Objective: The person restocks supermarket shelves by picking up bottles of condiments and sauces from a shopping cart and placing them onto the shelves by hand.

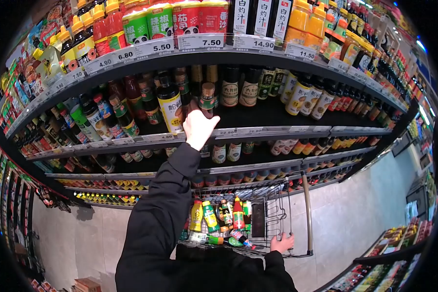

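2 long black sleeves (158, 209), creased; the black top (219, 272) between them seems plain, though shadowed.

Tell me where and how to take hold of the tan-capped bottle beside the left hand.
Best grip the tan-capped bottle around its body, just below the cap, coming from the aisle side with the left hand. It stands upright and its upper part faces out, while the upper shelf overhangs and would likely hinder a grasp from above. Its base is hidden.
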Available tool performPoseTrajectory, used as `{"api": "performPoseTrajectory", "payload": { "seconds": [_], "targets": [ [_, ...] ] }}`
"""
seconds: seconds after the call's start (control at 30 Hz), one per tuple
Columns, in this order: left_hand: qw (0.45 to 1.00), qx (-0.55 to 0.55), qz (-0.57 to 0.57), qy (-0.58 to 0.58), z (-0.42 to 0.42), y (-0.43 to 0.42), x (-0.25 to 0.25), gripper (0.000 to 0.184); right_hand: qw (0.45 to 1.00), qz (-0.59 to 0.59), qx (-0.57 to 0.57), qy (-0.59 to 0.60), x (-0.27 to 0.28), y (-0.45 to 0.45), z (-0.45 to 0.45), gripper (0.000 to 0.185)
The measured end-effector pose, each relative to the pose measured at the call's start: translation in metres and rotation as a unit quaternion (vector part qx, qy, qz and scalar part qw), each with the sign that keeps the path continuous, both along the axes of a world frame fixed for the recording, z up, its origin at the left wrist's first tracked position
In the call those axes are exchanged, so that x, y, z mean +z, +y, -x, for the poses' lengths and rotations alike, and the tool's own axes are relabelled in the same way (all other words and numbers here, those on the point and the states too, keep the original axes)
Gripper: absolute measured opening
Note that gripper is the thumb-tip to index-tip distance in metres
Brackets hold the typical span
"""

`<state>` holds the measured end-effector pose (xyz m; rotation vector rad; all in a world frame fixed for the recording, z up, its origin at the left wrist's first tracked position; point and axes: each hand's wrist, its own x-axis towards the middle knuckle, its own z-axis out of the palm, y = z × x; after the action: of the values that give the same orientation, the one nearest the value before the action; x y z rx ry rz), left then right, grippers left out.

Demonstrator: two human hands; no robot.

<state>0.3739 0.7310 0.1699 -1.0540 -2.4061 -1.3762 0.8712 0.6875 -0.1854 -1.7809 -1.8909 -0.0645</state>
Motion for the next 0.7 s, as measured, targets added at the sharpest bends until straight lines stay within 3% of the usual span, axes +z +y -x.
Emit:
{"api": "performPoseTrajectory", "payload": {
  "seconds": [0.33, 0.4, 0.43, 0.5, 0.53, 0.57, 0.7],
  "targets": [
    [0.999, -0.004, 0.024, -0.025, -0.002, -0.002, 0.006, 0.085, 1.000, 0.014, -0.008, -0.001, -0.004, 0.000, -0.002, 0.036],
    [0.982, 0.002, -0.128, 0.138, -0.007, 0.002, 0.011, 0.084, 1.000, -0.012, -0.005, -0.010, -0.007, 0.002, -0.002, 0.031],
    [0.982, 0.003, -0.127, 0.137, -0.008, 0.002, 0.016, 0.084, 0.999, -0.039, -0.003, -0.017, -0.009, 0.002, -0.002, 0.026],
    [0.968, 0.000, -0.024, 0.249, -0.006, 0.002, 0.028, 0.085, 0.999, -0.041, -0.002, -0.018, -0.010, 0.002, -0.002, 0.026],
    [0.969, 0.000, 0.023, 0.245, -0.006, 0.005, 0.033, 0.082, 0.999, -0.044, -0.003, -0.017, -0.010, 0.002, -0.002, 0.026],
    [0.932, 0.042, -0.040, 0.357, -0.007, 0.005, 0.039, 0.076, 0.999, -0.042, -0.002, -0.018, -0.010, 0.002, -0.002, 0.026],
    [0.915, 0.057, 0.026, 0.399, 0.006, 0.003, 0.034, 0.064, 1.000, -0.005, -0.002, -0.002, -0.009, 0.001, -0.003, 0.033]
  ]
}}
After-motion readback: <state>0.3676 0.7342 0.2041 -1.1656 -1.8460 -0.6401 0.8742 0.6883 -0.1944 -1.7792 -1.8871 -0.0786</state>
